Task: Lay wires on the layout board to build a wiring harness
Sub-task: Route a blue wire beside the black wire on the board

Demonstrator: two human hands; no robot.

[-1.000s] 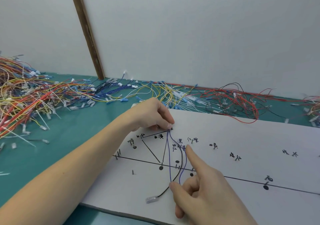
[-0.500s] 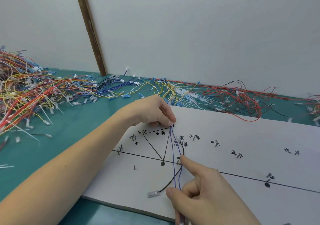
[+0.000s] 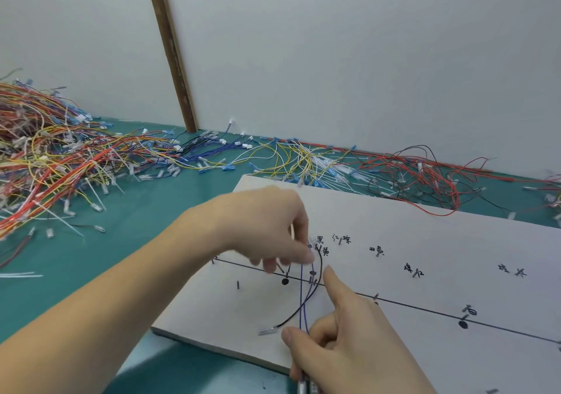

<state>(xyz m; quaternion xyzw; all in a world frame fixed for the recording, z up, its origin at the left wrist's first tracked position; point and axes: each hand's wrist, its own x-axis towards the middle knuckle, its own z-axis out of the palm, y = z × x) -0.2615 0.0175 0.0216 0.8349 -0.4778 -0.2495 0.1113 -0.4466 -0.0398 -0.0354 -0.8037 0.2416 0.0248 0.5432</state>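
On the board (image 3: 425, 241), near its 9 o'clock end, your left hand (image 3: 267, 226) pinches the top of the blue wires (image 3: 302, 299) at a peg beside the black characters. Half a second ago that pinch sat higher, at the apex of the drawn triangle; now it has dropped toward 5 o'clock and covers the triangle. Your right hand (image 3: 343, 351), at the 6 o'clock edge, has thumb and curled fingers clamped on the lower run of the blue wires, forefinger stretched toward 11 o'clock and close beside the black wire (image 3: 318, 272). That finger has slid up from the main line since a second ago. The black wire curves down from the peg to its terminal, which lies on the board near the front edge. My reading: the blue pair is being moved to its marked peg and drawn straight, so the routing step is not yet finished. Loose wires (image 3: 76, 166) are heaped on the table (image 3: 136, 226) at 10 o'clock.
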